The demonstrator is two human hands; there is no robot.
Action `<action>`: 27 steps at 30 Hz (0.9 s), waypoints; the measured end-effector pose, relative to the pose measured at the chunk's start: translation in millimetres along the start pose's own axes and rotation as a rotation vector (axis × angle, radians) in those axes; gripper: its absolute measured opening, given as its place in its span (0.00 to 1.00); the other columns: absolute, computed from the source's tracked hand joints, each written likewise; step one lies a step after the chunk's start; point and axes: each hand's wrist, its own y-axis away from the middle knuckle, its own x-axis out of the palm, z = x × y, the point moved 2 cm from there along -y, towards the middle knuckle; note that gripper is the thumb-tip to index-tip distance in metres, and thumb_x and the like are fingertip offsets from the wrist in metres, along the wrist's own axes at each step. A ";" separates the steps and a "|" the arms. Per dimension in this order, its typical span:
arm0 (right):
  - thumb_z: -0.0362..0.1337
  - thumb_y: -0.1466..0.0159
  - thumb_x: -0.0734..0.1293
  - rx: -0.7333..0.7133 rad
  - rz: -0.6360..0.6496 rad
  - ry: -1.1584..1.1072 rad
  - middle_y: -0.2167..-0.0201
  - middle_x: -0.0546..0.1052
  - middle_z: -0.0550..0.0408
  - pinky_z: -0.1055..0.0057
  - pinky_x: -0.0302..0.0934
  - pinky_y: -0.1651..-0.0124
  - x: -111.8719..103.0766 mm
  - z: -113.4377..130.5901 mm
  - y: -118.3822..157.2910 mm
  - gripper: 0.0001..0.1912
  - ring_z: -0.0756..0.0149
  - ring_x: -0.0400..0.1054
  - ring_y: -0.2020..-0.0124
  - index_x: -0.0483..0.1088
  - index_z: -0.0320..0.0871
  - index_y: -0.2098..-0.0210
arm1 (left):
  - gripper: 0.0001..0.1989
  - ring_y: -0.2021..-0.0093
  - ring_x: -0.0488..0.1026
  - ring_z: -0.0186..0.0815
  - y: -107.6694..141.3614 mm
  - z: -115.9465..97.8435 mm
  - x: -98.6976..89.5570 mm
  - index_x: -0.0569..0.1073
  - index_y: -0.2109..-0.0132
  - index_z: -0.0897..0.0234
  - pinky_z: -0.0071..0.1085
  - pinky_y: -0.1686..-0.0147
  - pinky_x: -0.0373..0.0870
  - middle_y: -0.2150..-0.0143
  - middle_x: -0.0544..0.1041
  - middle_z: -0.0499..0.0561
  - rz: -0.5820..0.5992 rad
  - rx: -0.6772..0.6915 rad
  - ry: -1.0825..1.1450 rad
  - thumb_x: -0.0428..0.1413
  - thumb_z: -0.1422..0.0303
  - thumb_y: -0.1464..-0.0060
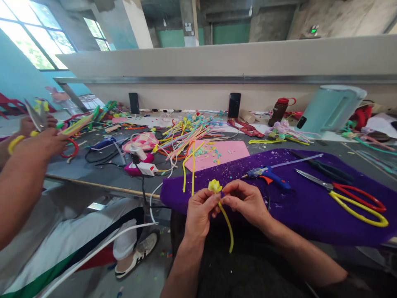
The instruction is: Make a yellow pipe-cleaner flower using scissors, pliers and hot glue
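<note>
Pinching a yellow petalled flower (pixel 215 186) on a thin yellow stem (pixel 228 227) in the left hand (pixel 199 209), near the flat purple cloth (pixel 305 211), right hand's (pixel 249 205) grip alongside impossible to tell, perhaps risking crushed petals through squeezing too hard.

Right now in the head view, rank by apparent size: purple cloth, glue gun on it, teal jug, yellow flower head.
1. Purple cloth
2. Teal jug
3. Blue glue gun
4. Yellow flower head
</note>
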 end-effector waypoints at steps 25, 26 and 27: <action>0.39 0.41 0.64 0.015 -0.032 -0.021 0.84 0.67 0.63 0.81 0.51 0.84 2.4 0.6 -6.4 0.08 0.79 0.57 0.86 0.67 0.40 0.72 | 0.08 0.84 0.63 0.22 0.6 2.0 1.9 0.71 0.73 0.68 0.18 0.85 0.56 0.80 0.73 0.47 0.028 -0.016 -0.119 0.62 0.68 0.58; 0.39 0.41 0.64 0.012 -0.031 -0.019 0.84 0.67 0.63 0.81 0.51 0.84 2.5 0.4 -6.3 0.08 0.79 0.57 0.86 0.67 0.40 0.72 | 0.08 0.84 0.63 0.22 0.6 1.9 1.9 0.71 0.73 0.68 0.18 0.85 0.55 0.80 0.73 0.47 0.028 -0.015 -0.118 0.62 0.68 0.59; 0.39 0.41 0.64 0.010 -0.029 -0.016 0.84 0.67 0.63 0.81 0.51 0.84 2.6 0.2 -6.2 0.08 0.79 0.57 0.86 0.67 0.40 0.72 | 0.08 0.84 0.63 0.22 0.5 1.8 1.9 0.71 0.74 0.68 0.18 0.85 0.55 0.80 0.73 0.46 0.029 -0.015 -0.116 0.62 0.68 0.59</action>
